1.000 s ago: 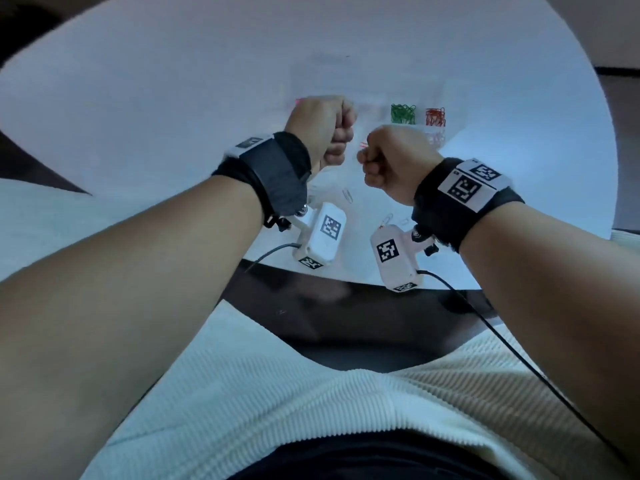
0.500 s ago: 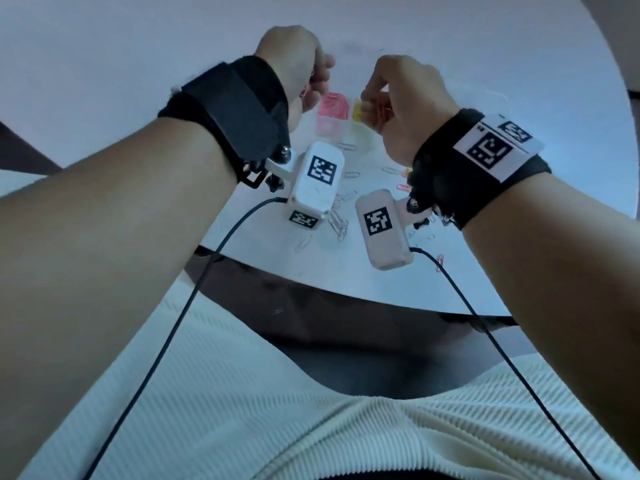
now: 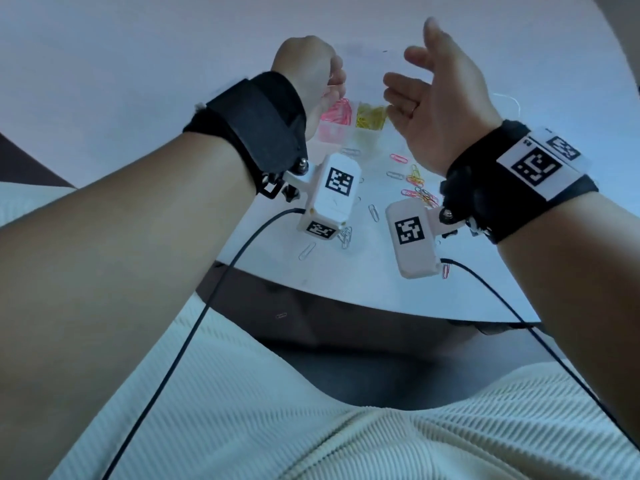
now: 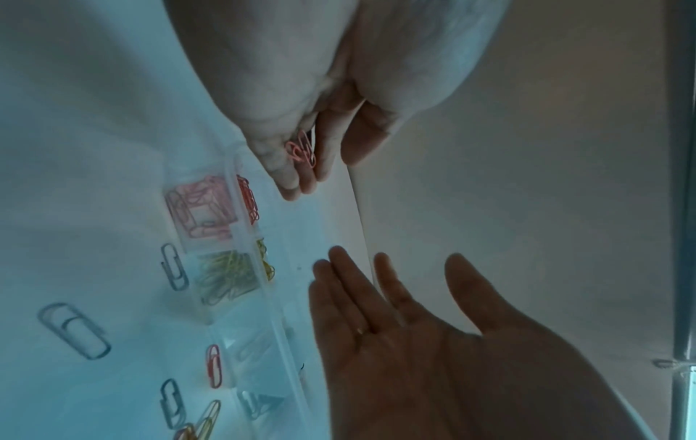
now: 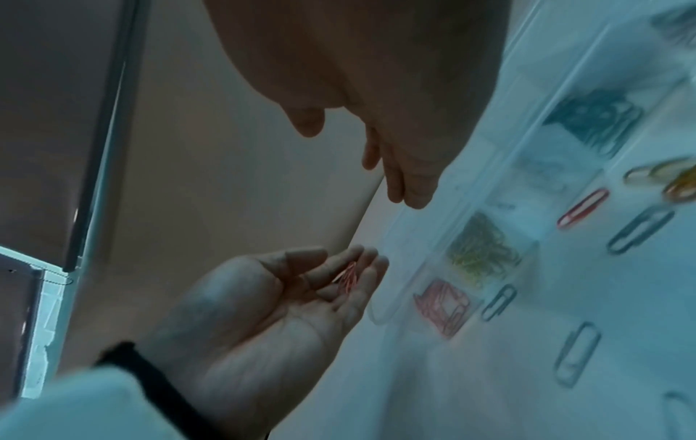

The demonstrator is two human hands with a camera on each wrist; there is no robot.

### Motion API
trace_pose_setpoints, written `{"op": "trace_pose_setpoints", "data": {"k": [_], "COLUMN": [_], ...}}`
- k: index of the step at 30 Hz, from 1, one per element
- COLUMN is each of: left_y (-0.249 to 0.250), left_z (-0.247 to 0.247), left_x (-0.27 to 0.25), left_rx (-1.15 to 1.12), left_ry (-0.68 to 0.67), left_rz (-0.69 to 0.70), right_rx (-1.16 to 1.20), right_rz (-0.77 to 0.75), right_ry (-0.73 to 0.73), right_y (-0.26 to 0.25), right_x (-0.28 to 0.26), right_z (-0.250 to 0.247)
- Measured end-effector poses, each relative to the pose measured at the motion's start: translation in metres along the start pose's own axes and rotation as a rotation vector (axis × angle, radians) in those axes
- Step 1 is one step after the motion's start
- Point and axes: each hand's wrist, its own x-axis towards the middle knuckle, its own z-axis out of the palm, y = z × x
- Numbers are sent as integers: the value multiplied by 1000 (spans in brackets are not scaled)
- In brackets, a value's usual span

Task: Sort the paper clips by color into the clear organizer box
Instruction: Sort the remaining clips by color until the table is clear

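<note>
The clear organizer box (image 3: pixel 330 135) lies on the white table, with pink clips (image 3: pixel 336 112) in one compartment and yellow clips (image 3: pixel 370 116) in the one beside it. My left hand (image 3: pixel 313 76) hovers just over the pink compartment, its fingers curled round a few pink paper clips (image 4: pixel 303 147); the right wrist view shows those pink paper clips (image 5: pixel 348 278) lying in the cupped fingers. My right hand (image 3: pixel 429 81) is raised over the box's right part, fingers spread, and holds nothing. Its open palm (image 4: pixel 395 327) faces the left hand.
Loose clips lie on the table between the box and me: a mixed coloured pile (image 3: pixel 417 183), silver clips (image 3: pixel 344 235), a red clip (image 4: pixel 214 364) against the box wall. The table's front edge (image 3: pixel 346 299) is close. Camera cables hang from both wrists.
Both hands rose from fists near each other to over the box. The right hand went from a pinch to fully open; the left stays curled over the pink compartment.
</note>
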Motion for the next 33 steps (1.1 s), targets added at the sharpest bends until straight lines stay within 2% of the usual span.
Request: {"op": "trace_pose_setpoints", "data": {"k": [7,10,14,17,19,25,28,33], "left_y": [-5,-3,-11,-32,-50,-89,-99,-114], "left_z": [6,13,31,42,46,60,67,65], "left_x": [-5,-19,-43,-52,-53,-40,-35,-26], "left_rx": [167,285,544,844,1032,1491,1567,1573], "left_ry": [-78,-153,-246,-294,-364,-579,-678,-622], "left_rz": [69,234,465,609,636,671,727,706], "right_rx": [-238,-471,-967,-1142,-1228,-1307,-1352,-1236], "right_rz": [-113,-188,-227,-185,-177,-272,-351,-325], "right_ry": [60,69,117,88,59,1,-12,47], "right_y": [-4,1,20,34,43,64,73,79], "right_x": [-24,-32,-34,-30,-25,-11,-5,-1], "right_z": [-75,-101,-127,-133,-134,-137,-139,-144]}}
